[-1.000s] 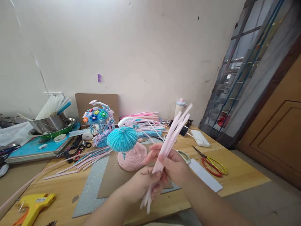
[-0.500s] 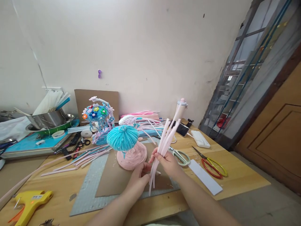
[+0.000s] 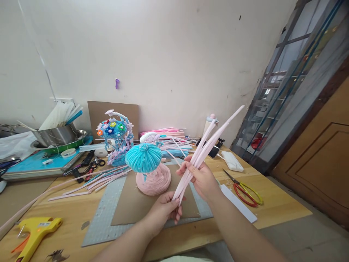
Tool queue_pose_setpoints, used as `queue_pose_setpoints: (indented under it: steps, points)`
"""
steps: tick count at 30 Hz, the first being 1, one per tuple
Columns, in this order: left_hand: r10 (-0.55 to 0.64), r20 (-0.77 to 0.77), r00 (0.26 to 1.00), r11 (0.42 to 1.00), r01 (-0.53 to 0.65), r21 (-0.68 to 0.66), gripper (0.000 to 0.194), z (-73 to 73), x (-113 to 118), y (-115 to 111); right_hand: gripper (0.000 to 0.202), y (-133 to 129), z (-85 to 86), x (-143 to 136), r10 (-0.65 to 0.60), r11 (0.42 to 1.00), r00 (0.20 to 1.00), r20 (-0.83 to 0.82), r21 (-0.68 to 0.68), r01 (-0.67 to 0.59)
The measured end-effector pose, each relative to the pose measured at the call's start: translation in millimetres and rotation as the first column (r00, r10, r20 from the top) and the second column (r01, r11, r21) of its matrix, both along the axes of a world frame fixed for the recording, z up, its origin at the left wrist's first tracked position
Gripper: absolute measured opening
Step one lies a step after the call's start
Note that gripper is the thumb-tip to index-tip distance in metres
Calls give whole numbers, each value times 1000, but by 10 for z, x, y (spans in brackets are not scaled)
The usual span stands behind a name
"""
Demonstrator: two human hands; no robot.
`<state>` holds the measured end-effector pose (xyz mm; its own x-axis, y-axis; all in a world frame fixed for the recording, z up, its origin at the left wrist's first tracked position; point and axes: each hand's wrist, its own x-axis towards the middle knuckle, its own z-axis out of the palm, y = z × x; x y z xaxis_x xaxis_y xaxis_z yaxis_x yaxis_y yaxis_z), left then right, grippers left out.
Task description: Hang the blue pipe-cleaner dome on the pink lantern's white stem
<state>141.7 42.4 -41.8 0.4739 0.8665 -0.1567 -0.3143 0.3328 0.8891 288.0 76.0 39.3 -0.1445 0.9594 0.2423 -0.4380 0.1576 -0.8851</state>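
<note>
A bundle of pale pink pipe cleaners (image 3: 203, 153) slants up to the right in front of me. My right hand (image 3: 200, 176) is closed round its middle, thumb on top. At the lower ends, my left hand (image 3: 166, 209) pinches the same bundle. Just beyond my left hand sits a coiled pink pipe-cleaner base (image 3: 158, 182) on a piece of brown cardboard (image 3: 127, 203). A turquoise ribbed dome (image 3: 143, 157) stands above the coil, partly covering it.
Red-and-yellow-handled scissors (image 3: 247, 193) and a white strip (image 3: 240, 205) lie right. A yellow glue gun (image 3: 38, 233) rests front left. Behind stand a flower-covered lamp-like craft piece (image 3: 116, 136), loose pipe cleaners (image 3: 109, 180), a metal bowl (image 3: 56, 134) and a white power bank (image 3: 232, 161).
The bundle has tilted to the right and its strands lie closer together. My left hand has moved from beside the lower ends to gripping them; my right hand has risen slightly.
</note>
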Motion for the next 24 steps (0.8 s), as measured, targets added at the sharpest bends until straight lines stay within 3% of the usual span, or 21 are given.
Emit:
queue_pose_setpoints:
  steps: [4,11,16,24]
  points:
    - [21,134,991,991,-4,-133,28,65,-11,-9,24,-35,-114,-18,100,986,994,-43,-131,-105]
    - [264,377,888,901,-88,-424,50,221,149,37,27,-131,-140,1,-54,979,979,-197,-204,13]
    - [329,459,825,876,-85,-476,53,301,246,55,27,-206,-227,-29,-119,981,978,-174,-174,89]
    - [332,488,807,880,-78,-469,53,321,280,49,26,-237,-294,-96,-52,981,989,-141,-192,24]
